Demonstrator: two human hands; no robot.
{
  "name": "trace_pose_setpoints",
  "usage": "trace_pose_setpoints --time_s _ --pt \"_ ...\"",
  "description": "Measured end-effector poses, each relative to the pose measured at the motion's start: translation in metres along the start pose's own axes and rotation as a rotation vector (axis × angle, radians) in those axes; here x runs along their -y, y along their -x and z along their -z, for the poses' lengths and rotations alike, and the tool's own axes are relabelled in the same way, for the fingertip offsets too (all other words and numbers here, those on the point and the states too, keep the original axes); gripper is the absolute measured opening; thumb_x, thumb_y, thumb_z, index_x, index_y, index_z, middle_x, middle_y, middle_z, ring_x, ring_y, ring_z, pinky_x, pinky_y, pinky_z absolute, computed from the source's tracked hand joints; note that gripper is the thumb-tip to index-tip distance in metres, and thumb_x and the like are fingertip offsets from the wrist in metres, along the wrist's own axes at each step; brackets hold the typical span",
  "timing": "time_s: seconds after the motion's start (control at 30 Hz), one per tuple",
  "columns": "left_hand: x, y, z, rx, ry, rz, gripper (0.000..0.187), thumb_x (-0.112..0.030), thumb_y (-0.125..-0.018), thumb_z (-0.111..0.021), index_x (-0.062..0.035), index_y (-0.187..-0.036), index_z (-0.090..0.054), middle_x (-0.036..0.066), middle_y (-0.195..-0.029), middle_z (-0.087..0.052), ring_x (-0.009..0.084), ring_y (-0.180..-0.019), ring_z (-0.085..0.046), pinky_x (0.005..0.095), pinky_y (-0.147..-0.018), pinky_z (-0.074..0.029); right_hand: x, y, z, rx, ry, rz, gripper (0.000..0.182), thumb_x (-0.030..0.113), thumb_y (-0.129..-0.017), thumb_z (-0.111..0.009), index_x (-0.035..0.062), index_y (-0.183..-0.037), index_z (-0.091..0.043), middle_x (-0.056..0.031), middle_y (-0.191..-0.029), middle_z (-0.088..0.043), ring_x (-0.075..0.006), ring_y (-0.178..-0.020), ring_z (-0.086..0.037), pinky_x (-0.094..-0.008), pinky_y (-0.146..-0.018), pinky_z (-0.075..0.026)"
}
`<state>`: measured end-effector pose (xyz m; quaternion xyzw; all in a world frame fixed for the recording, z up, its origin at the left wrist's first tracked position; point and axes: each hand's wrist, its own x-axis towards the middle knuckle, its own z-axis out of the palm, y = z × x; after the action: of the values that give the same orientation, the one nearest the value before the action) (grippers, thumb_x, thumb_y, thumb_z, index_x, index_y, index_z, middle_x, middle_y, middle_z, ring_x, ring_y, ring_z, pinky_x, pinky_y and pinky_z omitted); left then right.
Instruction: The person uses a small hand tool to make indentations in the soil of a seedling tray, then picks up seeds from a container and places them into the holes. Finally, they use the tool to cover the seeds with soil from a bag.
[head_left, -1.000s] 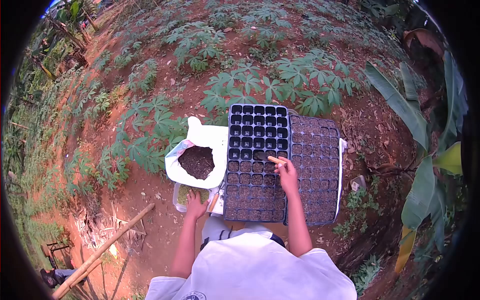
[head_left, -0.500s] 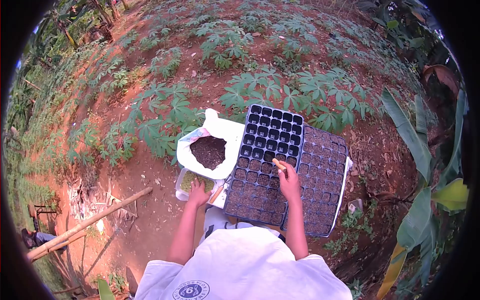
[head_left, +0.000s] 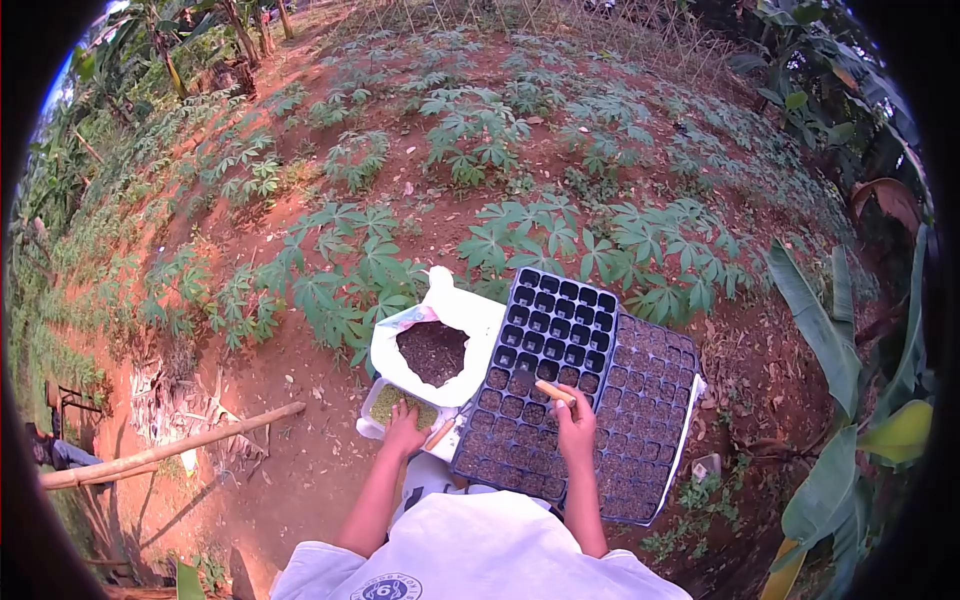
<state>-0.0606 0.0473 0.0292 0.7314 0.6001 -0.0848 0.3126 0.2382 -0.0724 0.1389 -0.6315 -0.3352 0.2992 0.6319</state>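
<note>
My left hand (head_left: 404, 432) reaches into a clear plastic container (head_left: 368, 428) of small green seeds (head_left: 386, 404), its fingers apart and touching them. In my right hand (head_left: 576, 428) is a short tan wooden stick (head_left: 554, 392), held between thumb and fingers over the black seedling tray (head_left: 468, 462). Whether a blade extends from its far end I cannot make out. Dark soil fills the tray's nearer cells, while several far rows hold none. Beyond the container stands an open white sack (head_left: 479, 335) with dark soil (head_left: 434, 353) inside.
A second seedling tray (head_left: 640, 420), filled with soil, adjoins the first on the right. Another brown stick (head_left: 438, 435) lies beside the container. Leafy plants (head_left: 540, 232) grow ahead, a bamboo pole (head_left: 180, 452) crosses at left, and broad leaves (head_left: 832, 330) hang at right.
The view has tilted up, so the trays and sack appear lower. My left hand stays in the seed container, and my right hand still holds the stick, now pointing more to the left.
</note>
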Motion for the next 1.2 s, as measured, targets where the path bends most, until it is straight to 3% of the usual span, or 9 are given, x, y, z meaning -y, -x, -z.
trace_pose_setpoints --time_s 0.2,0.3,0.37,0.43,0.47,0.53,0.63,0.87,1.2 --pt "0.01 -0.002 -0.003 -0.161 0.132 -0.109 0.067 -0.039 -0.078 -0.066 -0.0002 -0.129 -0.048 0.021 -0.147 -0.027 0.0371 -0.136 -0.025 0.0448 -0.109 -0.027 0.004 0.003 -0.041 0.153 -0.116 -0.155 0.027 0.006 -0.091 -0.052 0.0008 -0.117 -0.056 -0.0074 -0.09 -0.062 -0.01 -0.075 -0.059 -0.0232 -0.071 -0.05" --pt "0.012 -0.004 0.002 -0.191 0.352 -0.103 0.065 -0.037 -0.079 -0.066 0.0017 -0.128 -0.048 0.023 -0.145 -0.028 0.0369 -0.135 -0.028 0.0415 -0.108 -0.029 0.004 -0.001 -0.063 0.192 -0.157 -0.157 0.027 0.006 -0.091 -0.052 0.0017 -0.117 -0.056 -0.007 -0.091 -0.063 -0.01 -0.076 -0.059 -0.0229 -0.071 -0.049" --pt "0.013 -0.006 0.013 -0.229 0.366 -0.106 0.06 -0.033 -0.081 -0.066 0.0031 -0.126 -0.049 0.023 -0.14 -0.038 0.0379 -0.13 -0.036 0.04 -0.107 -0.032 0.002 -0.006 -0.075 0.247 -0.143 -0.217 0.027 0.006 -0.091 -0.051 0.0021 -0.118 -0.056 -0.0071 -0.092 -0.063 -0.0103 -0.077 -0.059 -0.0228 -0.071 -0.049" --pt "0.011 -0.007 0.032 -0.157 0.594 -0.009 0.053 -0.027 -0.082 -0.067 0.0036 -0.122 -0.05 0.022 -0.128 -0.052 0.0343 -0.119 -0.05 0.0392 -0.1 -0.04 0.0 -0.012 -0.087 0.253 -0.166 -0.246 0.028 0.006 -0.091 -0.052 0.0023 -0.118 -0.056 -0.0071 -0.094 -0.063 -0.0099 -0.078 -0.059 -0.0225 -0.071 -0.049" --pt "0.014 -0.011 0.038 -0.156 0.591 -0.012 0.053 -0.027 -0.082 -0.067 0.0036 -0.122 -0.05 0.022 -0.128 -0.052 0.0343 -0.119 -0.05 0.0392 -0.1 -0.04 0.0 -0.016 -0.093 0.268 -0.142 -0.25 0.027 0.005 -0.091 -0.052 0.0013 -0.118 -0.055 -0.0067 -0.094 -0.062 -0.0098 -0.077 -0.059 -0.0227 -0.071 -0.049" --pt "0.021 -0.017 0.049 -0.182 0.913 -0.034 0.044 -0.021 -0.083 -0.067 0.0027 -0.117 -0.052 0.017 -0.112 -0.061 0.0241 -0.103 -0.06 0.0346 -0.089 -0.046 -0.016 -0.021 -0.106 0.284 -0.14 -0.257 0.028 0.004 -0.09 -0.053 0.0008 -0.118 -0.055 -0.0059 -0.095 -0.062 -0.009 -0.079 -0.058 -0.0231 -0.072 -0.049" --pt "0.031 -0.024 0.074 -0.184 0.974 -0.013 0.039 -0.018 -0.084 -0.066 0.0019 -0.114 -0.052 0.013 -0.103 -0.063 0.0163 -0.095 -0.06 0.0306 -0.083 -0.048 -0.012 -0.029 -0.124 0.304 -0.106 -0.289 0.029 0.004 -0.089 -0.054 0.0008 -0.118 -0.056 -0.0059 -0.096 -0.061 -0.0088 -0.081 -0.058 -0.0231 -0.073 -0.049" --pt "0.062 -0.058 0.1 -0.227 0.97 0.015 0.03 -0.018 -0.086 -0.064 -0.0011 -0.108 -0.054 0.005 -0.091 -0.062 0.0128 -0.082 -0.058 0.0271 -0.072 -0.046 -0.012 -0.044 -0.163 0.357 0.041 -0.276 0.035 0.01 -0.089 -0.057 0.006 -0.123 -0.056 -0.0066 -0.099 -0.063 -0.0105 -0.084 -0.058 -0.0248 -0.077 -0.047" --pt "0.063 -0.093 0.121 -0.131 0.981 0.007 0.032 -0.024 -0.084 -0.066 0.0014 -0.099 -0.056 0.008 -0.085 -0.062 0.0145 -0.074 -0.058 0.0289 -0.07 -0.047 -0.022 -0.047 -0.199 0.329 0.12 -0.271 0.035 0.015 -0.09 -0.057 0.0093 -0.124 -0.055 -0.0059 -0.094 -0.064 -0.0113 -0.085 -0.058 -0.026 -0.078 -0.046"
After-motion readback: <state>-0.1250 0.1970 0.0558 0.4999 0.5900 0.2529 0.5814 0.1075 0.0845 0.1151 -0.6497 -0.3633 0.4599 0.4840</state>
